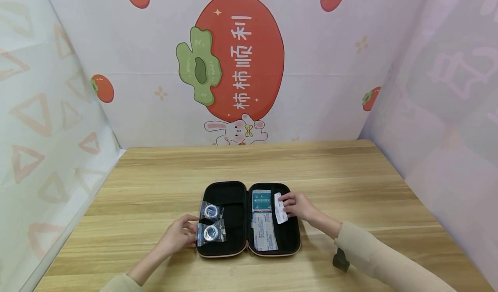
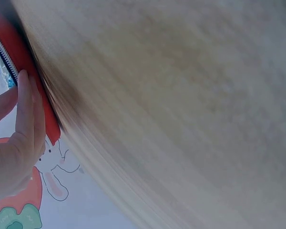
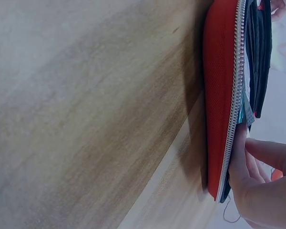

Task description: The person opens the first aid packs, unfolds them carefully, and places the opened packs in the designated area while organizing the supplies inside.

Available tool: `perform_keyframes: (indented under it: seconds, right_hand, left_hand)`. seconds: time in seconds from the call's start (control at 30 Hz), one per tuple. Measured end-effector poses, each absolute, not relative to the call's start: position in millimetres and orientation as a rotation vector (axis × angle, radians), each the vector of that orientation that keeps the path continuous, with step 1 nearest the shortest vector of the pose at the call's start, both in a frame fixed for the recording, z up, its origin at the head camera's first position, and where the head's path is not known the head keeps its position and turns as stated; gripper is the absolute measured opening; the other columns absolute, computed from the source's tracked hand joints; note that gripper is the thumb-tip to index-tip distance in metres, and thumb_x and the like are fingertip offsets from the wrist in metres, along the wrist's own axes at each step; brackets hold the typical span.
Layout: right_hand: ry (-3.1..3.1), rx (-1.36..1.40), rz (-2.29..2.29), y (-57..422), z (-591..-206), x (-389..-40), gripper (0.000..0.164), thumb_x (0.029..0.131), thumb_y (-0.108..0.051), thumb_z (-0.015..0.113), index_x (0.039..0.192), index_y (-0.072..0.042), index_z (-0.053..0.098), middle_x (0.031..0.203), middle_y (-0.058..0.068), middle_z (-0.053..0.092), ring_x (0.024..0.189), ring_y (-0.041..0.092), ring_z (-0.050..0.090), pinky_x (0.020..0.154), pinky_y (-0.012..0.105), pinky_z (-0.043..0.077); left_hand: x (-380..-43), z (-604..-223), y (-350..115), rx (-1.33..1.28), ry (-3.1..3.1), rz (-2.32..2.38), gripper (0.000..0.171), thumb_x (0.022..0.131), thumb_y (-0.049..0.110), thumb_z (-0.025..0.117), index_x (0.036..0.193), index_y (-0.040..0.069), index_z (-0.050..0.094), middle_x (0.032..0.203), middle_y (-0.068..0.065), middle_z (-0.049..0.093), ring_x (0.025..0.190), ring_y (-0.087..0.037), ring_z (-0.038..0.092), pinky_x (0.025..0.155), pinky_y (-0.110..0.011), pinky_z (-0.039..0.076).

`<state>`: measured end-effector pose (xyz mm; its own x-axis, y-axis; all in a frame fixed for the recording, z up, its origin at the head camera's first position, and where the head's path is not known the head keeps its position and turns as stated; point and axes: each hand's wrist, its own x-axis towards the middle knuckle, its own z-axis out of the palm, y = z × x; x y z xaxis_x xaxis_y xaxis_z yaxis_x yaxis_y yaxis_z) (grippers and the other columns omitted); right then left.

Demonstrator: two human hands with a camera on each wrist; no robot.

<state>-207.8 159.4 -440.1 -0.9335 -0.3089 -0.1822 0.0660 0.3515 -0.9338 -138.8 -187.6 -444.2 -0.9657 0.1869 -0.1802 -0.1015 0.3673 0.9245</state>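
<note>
An unzipped case [image 1: 234, 251], black inside and red outside, lies open flat on the wooden table. My left hand [image 1: 179, 236] touches its left side, with long fingers [image 2: 26, 105] against the red shell. Two clear packets with round white rolls, the upper packet [image 1: 211, 211] and the lower packet [image 1: 211, 232], lie in the left half. In the right half, my right hand [image 1: 297, 206] pinches a small white paper packet [image 1: 281, 214]. Beside it are a teal packet [image 1: 262, 200] and white printed packets [image 1: 264, 233]. In the right wrist view, the fingertips are hidden behind the case's zipped rim.
A small dark object [image 1: 340, 261] sits on the table [image 1: 155, 175] under the right forearm. Printed cloth walls [image 1: 319, 67] stand behind the table and along both sides.
</note>
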Motion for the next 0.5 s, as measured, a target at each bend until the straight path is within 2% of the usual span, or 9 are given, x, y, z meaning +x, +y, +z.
perform_keyframes:
  seconds: [0.23, 0.5]
  right_hand:
    - [2.244, -0.192, -1.633, 159.8, -444.1, -212.3, 0.034, 0.077, 0.014, 0.05, 0.111, 0.016, 0.048, 0.082, 0.012, 0.063, 0.068, 0.011, 0.055, 0.06, 0.028, 0.055]
    - [2.254, -0.278, -1.658, 158.4, -443.3, -210.5, 0.038, 0.077, 0.015, 0.051, 0.113, 0.018, 0.043, 0.084, 0.021, 0.062, 0.069, 0.013, 0.057, 0.06, 0.031, 0.056]
  left_hand:
    - [-138.0, -446.3, -188.0, 0.081, 2.379, 1.638, 0.048, 0.069, -0.02, 0.053, 0.114, -0.018, 0.038, 0.081, -0.014, 0.051, 0.065, -0.018, 0.057, 0.055, -0.032, 0.056]
    - [-139.7, -446.6, -187.6, 0.088, 2.371, 1.647, 0.048, 0.069, -0.02, 0.052, 0.115, -0.017, 0.038, 0.081, -0.014, 0.051, 0.066, -0.018, 0.058, 0.056, -0.031, 0.056]
